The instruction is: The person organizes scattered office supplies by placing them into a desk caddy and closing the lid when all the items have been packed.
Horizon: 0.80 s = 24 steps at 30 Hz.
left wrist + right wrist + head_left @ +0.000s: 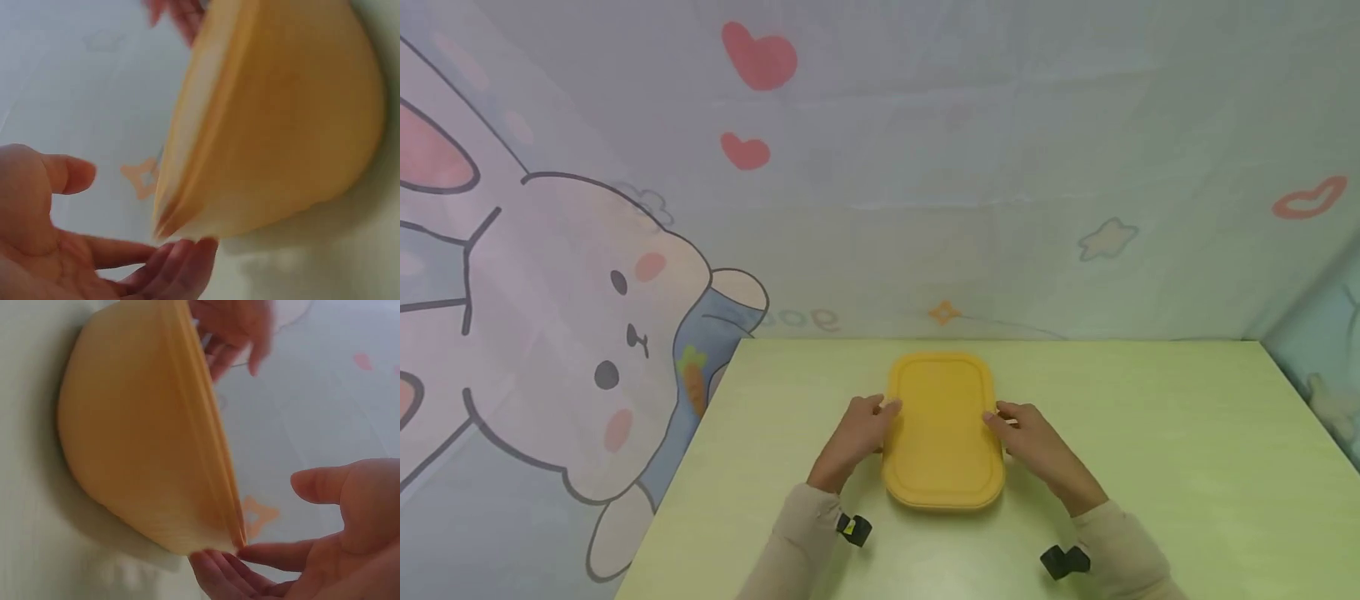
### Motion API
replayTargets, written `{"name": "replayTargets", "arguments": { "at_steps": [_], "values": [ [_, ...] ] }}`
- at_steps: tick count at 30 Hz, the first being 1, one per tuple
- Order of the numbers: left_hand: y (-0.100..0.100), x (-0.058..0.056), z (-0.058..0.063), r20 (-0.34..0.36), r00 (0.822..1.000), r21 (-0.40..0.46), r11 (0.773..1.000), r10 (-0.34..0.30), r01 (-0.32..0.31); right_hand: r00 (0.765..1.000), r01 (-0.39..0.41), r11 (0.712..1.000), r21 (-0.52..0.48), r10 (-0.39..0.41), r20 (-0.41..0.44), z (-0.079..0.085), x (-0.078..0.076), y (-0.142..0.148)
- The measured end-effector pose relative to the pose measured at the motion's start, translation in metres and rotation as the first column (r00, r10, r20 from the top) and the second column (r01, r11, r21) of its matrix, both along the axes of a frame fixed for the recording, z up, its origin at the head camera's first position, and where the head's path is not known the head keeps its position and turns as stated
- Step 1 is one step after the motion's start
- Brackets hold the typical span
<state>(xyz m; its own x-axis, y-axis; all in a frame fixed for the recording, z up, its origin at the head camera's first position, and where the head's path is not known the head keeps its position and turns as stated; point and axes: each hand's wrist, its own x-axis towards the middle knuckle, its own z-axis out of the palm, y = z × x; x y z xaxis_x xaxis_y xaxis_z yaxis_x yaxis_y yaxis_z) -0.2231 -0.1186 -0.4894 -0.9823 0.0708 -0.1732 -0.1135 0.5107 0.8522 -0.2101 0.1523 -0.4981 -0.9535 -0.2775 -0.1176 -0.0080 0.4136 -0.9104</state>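
Note:
A yellow lidded food container (943, 433), rectangular with rounded corners, rests on the table. Its lid covers the top and hides whatever is inside. My left hand (863, 429) is at the container's left side, and its fingertips touch the wall below the rim in the left wrist view. My right hand (1036, 440) touches the opposite side in the same way. In both wrist views the thumbs are held apart from the fingers, clear of the container wall (294, 119), and the fingers are fairly straight.
The pale green table (1172, 417) extends around the container. Behind it hangs a cloth backdrop (887, 250) printed with hearts and a rabbit. A small black device (854, 529) is worn at the left wrist and another (1064, 562) at the right.

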Motion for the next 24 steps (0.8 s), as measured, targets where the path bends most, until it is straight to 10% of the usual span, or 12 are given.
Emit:
{"name": "replayTargets", "arguments": {
  "at_steps": [3, 7, 11, 15, 17, 24],
  "values": [
    [0.016, 0.007, -0.004, -0.223, 0.975, -0.176, 0.984, -0.004, -0.036, 0.986, 0.047, 0.99, 0.135, -0.024, -0.167, -0.004, 0.003, -0.013],
    [0.034, 0.013, -0.015, -0.467, 0.868, -0.381, 0.924, -0.169, -0.025, 0.915, 0.126, 0.948, 0.293, 0.003, -0.404, -0.01, 0.005, -0.035],
    [0.042, 0.013, -0.029, -0.544, 0.755, -0.584, 0.811, -0.365, -0.028, 0.83, 0.177, 0.89, 0.421, 0.095, -0.55, -0.016, 0.005, -0.051],
    [0.041, 0.013, -0.037, -0.545, 0.684, -0.73, 0.676, -0.486, -0.101, 0.811, 0.19, 0.834, 0.518, 0.165, -0.562, -0.027, 0.0, -0.06],
    [0.04, 0.013, -0.039, -0.518, 0.683, -0.773, 0.625, -0.515, -0.115, 0.813, 0.191, 0.802, 0.566, 0.194, -0.549, -0.033, -0.002, -0.063],
    [0.046, 0.013, -0.042, -0.322, 0.787, -0.868, 0.496, -0.527, -0.023, 0.786, 0.228, 0.721, 0.654, 0.26, -0.56, -0.043, -0.003, -0.066]
  ]
}}
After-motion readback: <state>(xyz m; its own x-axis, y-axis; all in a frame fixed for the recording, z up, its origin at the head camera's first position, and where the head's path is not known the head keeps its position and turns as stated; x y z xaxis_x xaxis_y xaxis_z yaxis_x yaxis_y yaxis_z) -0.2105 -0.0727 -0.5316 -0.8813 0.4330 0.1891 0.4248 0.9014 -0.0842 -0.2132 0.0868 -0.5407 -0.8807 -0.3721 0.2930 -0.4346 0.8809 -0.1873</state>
